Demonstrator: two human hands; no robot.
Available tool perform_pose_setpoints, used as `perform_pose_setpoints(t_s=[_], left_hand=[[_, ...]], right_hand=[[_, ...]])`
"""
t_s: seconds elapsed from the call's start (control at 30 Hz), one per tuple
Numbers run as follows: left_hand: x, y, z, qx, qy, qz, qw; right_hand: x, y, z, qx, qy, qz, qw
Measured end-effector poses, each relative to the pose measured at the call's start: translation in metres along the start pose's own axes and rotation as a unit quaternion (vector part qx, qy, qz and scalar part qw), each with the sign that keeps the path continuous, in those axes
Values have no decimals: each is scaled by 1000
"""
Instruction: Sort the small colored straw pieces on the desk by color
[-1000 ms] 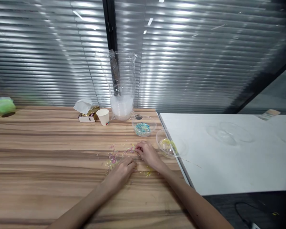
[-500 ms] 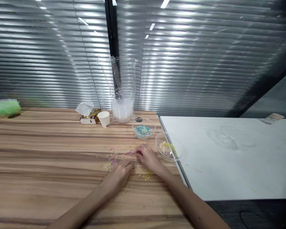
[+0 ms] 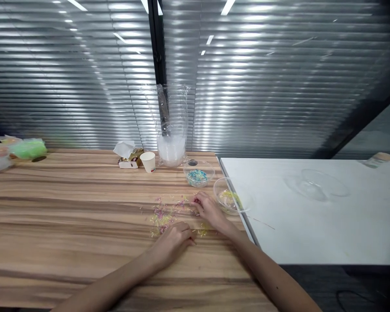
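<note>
Tiny pink and yellow tube-like pieces lie scattered on the wood-grain table. At the right side of the scatter, my right hand has its thumb and fingertips pinched together; whatever is between them is too small to make out. My left hand rests low at the near edge of the scatter, its fingers curled and closed, their grip hidden. Just right of my right hand stands a clear bowl with yellow and pale pieces in it. Behind it, another clear bowl holds blue and white pieces.
A paper cup, a tissue pack and a plastic bag of stacked clear bowls stand at the back. Right of the table seam is a white table with clear lids. A green bundle lies far left.
The view has shifted slightly. My left hand has drawn a little nearer to me relative to the scatter, baring more pieces. My right hand stays pinched beside the bowl.
</note>
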State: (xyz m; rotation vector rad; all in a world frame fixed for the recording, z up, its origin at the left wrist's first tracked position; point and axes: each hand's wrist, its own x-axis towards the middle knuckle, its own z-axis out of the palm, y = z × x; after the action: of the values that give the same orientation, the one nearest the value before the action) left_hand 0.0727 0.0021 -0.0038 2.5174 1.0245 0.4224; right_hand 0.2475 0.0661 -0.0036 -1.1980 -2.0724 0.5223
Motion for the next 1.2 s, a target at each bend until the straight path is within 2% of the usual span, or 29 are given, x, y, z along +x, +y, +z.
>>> perform_pose_setpoints(t_s=[0.1,0.23,0.37,0.5,0.63,0.77,0.87,0.93,1.0,1.03,1.1,1.2], left_hand=[[-1,4,4,16,10,32,999],[-1,6,5,27,32,36,998],[2,-6,1,-13,53,26,998],[8,-24,-6,0,99,2,995],[11,-32,-10,27,141,2,990],[8,-24,-8,75,117,28,990],[4,-11,-5,100,93,31,990],[1,-2,-3,86,93,20,992],[-1,6,-3,76,88,-5,993],[-3,10,-3,76,83,-17,993],[-4,13,-3,84,69,-36,993],[-5,12,-3,85,48,-37,995]], right_hand=[[-1,2,10,-4,11,-15,1000],[-1,5,22,-30,9,-11,999],[-1,-4,12,-18,29,-14,999],[-4,-11,-3,31,80,-27,996],[-6,-7,-2,60,124,-27,990],[-5,-11,-2,61,168,-70,982],[-10,-25,-15,70,201,-72,974],[-23,-35,-29,80,199,-58,975],[-48,-42,-40,82,166,-51,981],[-63,-43,-43,80,176,-44,980],[-97,-40,-41,79,174,16,981],[-139,-31,-22,100,179,122,971]])
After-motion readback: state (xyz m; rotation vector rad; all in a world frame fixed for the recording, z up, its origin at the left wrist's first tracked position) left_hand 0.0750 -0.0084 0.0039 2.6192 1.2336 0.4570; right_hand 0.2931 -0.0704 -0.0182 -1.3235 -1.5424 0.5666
